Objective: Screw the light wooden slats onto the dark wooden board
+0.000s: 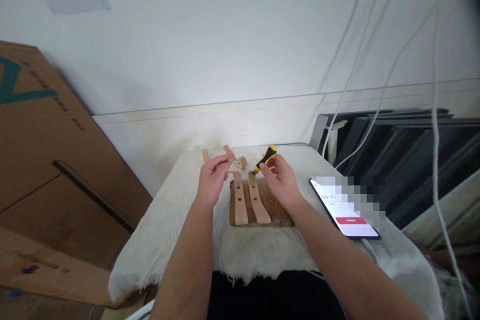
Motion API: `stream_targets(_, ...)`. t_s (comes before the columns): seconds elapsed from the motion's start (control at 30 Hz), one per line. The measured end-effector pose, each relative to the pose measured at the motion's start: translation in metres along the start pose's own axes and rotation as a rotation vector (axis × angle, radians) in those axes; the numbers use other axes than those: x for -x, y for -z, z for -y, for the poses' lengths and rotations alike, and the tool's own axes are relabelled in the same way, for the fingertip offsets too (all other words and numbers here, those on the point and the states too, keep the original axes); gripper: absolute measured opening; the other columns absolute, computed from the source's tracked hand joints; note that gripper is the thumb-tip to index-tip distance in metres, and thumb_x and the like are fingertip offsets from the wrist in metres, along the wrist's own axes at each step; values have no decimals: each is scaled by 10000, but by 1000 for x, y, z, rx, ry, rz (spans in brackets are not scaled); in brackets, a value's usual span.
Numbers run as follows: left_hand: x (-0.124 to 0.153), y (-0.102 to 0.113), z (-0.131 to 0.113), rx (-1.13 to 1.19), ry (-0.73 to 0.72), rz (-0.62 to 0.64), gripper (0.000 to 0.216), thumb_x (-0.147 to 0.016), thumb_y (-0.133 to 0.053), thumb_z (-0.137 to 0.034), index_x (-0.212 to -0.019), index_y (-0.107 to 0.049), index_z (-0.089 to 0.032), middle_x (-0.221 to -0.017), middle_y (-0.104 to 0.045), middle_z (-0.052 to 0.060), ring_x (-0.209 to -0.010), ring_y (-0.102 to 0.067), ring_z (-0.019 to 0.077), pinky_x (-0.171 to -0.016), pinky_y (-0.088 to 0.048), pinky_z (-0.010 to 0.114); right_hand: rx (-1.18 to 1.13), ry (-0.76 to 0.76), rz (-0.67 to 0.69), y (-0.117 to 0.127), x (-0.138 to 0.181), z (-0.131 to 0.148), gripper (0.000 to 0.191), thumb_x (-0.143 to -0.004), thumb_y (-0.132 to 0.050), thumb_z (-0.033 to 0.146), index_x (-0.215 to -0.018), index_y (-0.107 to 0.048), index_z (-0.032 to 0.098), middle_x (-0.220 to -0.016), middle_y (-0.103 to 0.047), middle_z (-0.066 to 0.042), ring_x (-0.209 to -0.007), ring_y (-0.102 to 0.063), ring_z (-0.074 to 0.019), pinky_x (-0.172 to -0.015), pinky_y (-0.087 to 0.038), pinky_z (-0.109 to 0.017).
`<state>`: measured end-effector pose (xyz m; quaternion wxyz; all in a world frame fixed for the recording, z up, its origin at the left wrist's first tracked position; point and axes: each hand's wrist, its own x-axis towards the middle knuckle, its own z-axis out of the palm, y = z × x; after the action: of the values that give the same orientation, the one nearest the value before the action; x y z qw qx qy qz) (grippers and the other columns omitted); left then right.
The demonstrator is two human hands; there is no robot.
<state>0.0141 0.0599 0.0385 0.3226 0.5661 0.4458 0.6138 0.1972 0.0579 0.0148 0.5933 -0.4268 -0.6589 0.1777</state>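
Note:
A dark wooden board (279, 212) lies on a small table covered with white cloth (180, 220). Two pale wooden slats (240, 205) with holes lie side by side on the board. My right hand (282, 180) grips a yellow and black screwdriver (267, 156), its tip down at the far end of the right slat (258, 202). My left hand (213, 180) hovers just left of the slats, its thumb and fingers pinched on something too small to make out. More pale wooden pieces (235, 159) lie behind the board.
A phone (343, 207) with a lit timer screen lies on the cloth at the right. A large cardboard box (48, 170) leans at the left. White cables (437, 125) hang at the right over dark panels (412, 145). A white wall stands behind.

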Motion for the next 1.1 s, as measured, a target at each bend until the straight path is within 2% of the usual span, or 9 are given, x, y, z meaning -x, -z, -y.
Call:
stream_targets(0.1, 5, -5, -7, 214, 89, 94, 193, -691, -597, -248, -817, -711, -157, -568, -500, -24, -495, -420, 72, -453, -337, 207, -11, 0, -5, 0, -1, -2, 248, -839, -514, 418, -942, -540, 195, -806, -636, -51, -704, -599, -178, -585, -486, -304)
stream_targets(0.2, 7, -8, -10, 315, 164, 176, 139, -663, -627, -247, -760, -677, -161, -546, -469, -33, -514, -431, 77, -449, -317, 197, -15, 1, -2, 0, -1, -2, 250, -838, -517, 419, -950, -539, 196, -812, -634, -49, -707, -599, -176, -585, -487, -303)
stream_targets(0.3, 8, -10, -9, 275, 200, 286, 159, -683, -644, -279, -790, -660, -163, -552, -493, -33, -500, -424, 70, -453, -301, 194, -20, 3, 0, 0, -1, -2, 243, -838, -521, 416, -950, -536, 200, -812, -632, -47, -704, -597, -177, -578, -486, -301)
stream_targets(0.43, 12, -11, -7, 173, 220, 468, 179, -719, -631, -290, -846, -646, -166, -713, -614, 5, -497, -429, 55, -463, -295, 194, -31, -13, 1, -1, -1, -3, 257, -834, -525, 422, -945, -542, 191, -808, -636, -47, -696, -600, -177, -572, -482, -298)
stream_targets(0.53, 15, -10, -8, 124, 233, 652, 153, -730, -629, -273, -837, -642, -163, -672, -584, -8, -496, -430, 56, -473, -304, 193, -53, -38, -7, -1, -1, -4, 265, -834, -522, 428, -944, -540, 188, -808, -638, -49, -716, -607, -184, -582, -485, -303)
stream_targets(0.6, 16, -10, -9, 124, 241, 715, 120, -719, -639, -252, -793, -627, -159, -609, -529, -31, -487, -423, 57, -476, -312, 193, -65, -55, -12, -1, -2, -5, 268, -833, -523, 434, -942, -538, 190, -813, -637, -51, -731, -609, -190, -592, -488, -309)
stream_targets(0.73, 17, -11, -8, 201, 274, 713, 98, -673, -655, -205, -720, -585, -156, -619, -516, -39, -487, -426, 51, -477, -305, 189, -72, -74, -8, -1, -2, -3, 273, -832, -529, 433, -946, -538, 185, -815, -635, -52, -727, -607, -186, -599, -482, -308)
stream_targets(0.97, 17, -13, -7, 200, 300, 665, 171, -657, -677, -233, -781, -705, -119, -587, -532, -11, -488, -414, 53, -470, -274, 198, -58, -63, -6, 0, -2, -5, 253, -828, -534, 424, -912, -543, 185, -791, -622, -36, -692, -584, -169, -589, -461, -291)
stream_targets(1.1, 16, -15, -7, 187, 316, 668, 314, -676, -704, -329, -891, -720, -101, -695, -597, 29, -482, -395, 38, -460, -246, 195, -69, -55, 8, -1, -2, -6, 245, -828, -538, 416, -911, -539, 186, -803, -620, -36, -698, -585, -168, -587, -460, -287)
